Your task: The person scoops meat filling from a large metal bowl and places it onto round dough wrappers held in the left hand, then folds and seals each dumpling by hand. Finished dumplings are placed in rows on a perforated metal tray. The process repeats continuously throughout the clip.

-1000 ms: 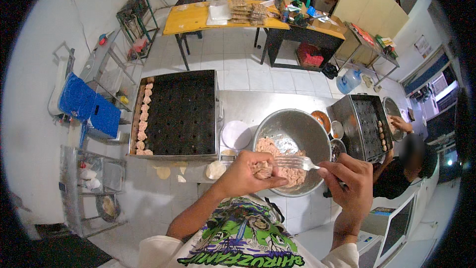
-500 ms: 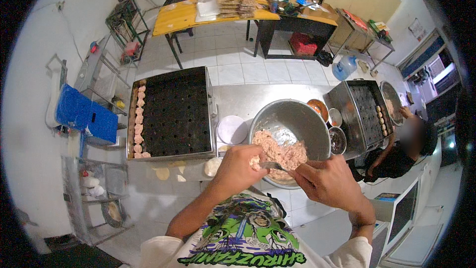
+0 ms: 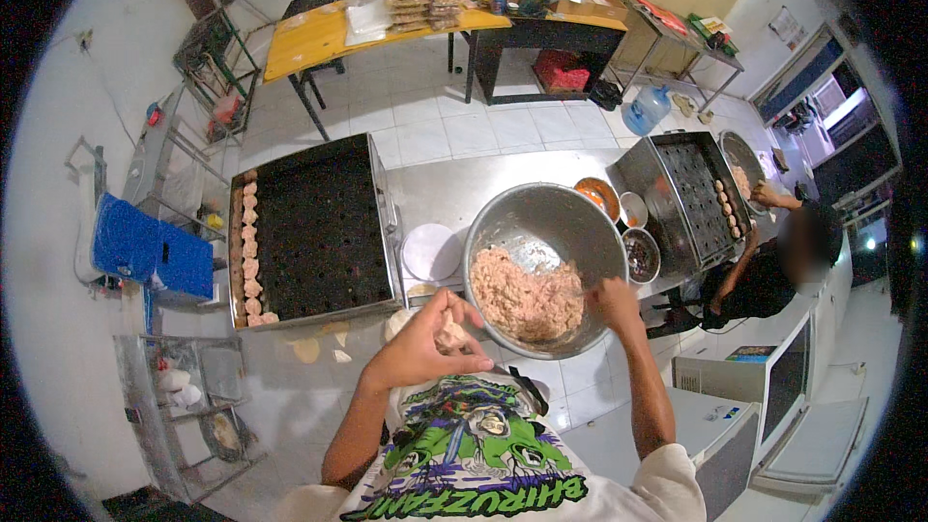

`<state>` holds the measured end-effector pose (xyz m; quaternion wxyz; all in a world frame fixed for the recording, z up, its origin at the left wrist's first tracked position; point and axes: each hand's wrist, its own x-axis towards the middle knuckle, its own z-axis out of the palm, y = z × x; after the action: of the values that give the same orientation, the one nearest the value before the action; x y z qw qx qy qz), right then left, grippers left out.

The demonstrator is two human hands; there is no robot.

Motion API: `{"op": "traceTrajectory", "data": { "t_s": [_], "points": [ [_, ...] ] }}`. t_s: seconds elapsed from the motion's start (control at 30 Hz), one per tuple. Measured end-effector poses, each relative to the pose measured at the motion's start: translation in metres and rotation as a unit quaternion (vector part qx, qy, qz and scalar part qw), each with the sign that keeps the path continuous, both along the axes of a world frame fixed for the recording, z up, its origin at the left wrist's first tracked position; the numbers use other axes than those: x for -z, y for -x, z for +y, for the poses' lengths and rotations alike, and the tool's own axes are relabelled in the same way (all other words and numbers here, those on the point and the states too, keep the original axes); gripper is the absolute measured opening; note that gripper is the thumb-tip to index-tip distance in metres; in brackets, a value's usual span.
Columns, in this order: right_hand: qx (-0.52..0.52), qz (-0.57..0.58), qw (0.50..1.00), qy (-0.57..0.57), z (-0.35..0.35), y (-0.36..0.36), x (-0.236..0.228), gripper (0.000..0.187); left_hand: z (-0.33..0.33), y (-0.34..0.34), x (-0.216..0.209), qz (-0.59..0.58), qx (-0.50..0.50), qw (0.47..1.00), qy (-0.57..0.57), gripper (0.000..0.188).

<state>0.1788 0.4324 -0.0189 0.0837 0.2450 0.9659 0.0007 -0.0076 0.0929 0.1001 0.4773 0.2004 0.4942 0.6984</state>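
Note:
My left hand (image 3: 430, 343) is curled around a small pale dumpling (image 3: 450, 333) in front of the large metal bowl, thumb and fingers cupping it. Pink minced filling (image 3: 527, 300) lies heaped in the bowl (image 3: 601, 217). At the bowl's right inner side is my right hand (image 3: 616, 306), its fingers closed; the flat metal utensil it gripped a moment before is mostly hidden and blurred now. A perforated steamer tray (image 3: 319, 232) stands at the left, with a column of filled dumplings (image 3: 251, 242) along its left edge.
A white round lid (image 3: 431, 252) sits between tray and bowl. Small bowls of orange (image 3: 599, 195) and dark (image 3: 641, 253) contents stand right of the bowl, near a second steamer tray (image 3: 677, 198). A co-worker (image 3: 773, 251) works at the far right. Thin round wrappers (image 3: 305, 350) lie below the left tray.
My hands have parted: the right moved away with the utensil to the bowl's right side, while the left drew down and left, still cupping the dumpling. The whole view has shifted slightly.

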Motion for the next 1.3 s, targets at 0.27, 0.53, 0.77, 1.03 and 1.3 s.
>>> {"op": "traceTrajectory", "data": {
  "t_s": [0.27, 0.53, 0.77, 1.03, 1.3],
  "points": [
    [-0.046, 0.149, 0.925, 0.346, -0.079, 0.029, -0.179, 0.033, 0.016, 0.006, 0.010, 0.319, 0.073, 0.927, 0.184, 0.023],
    [-0.076, 0.014, 0.995, 0.067, -0.074, 0.058, -0.167, 0.025, 0.021, -0.003, 0.013, 0.344, 0.073, 0.906, 0.236, 0.039],
    [-0.006, -0.181, 0.978, 0.104, -0.015, 0.050, 0.077, 0.044, -0.011, 0.009, 0.048, 0.351, 0.018, 0.919, 0.177, 0.033],
    [-0.222, 0.316, 0.880, 0.276, -0.149, 0.116, -0.100, 0.046, -0.025, 0.026, 0.058, -0.118, -0.169, 0.978, 0.043, 0.018],
    [-0.208, 0.366, 0.871, 0.254, -0.236, 0.164, -0.091, 0.067, -0.029, 0.044, 0.087, -0.253, -0.251, 0.932, -0.071, 0.024]
  ]
}}
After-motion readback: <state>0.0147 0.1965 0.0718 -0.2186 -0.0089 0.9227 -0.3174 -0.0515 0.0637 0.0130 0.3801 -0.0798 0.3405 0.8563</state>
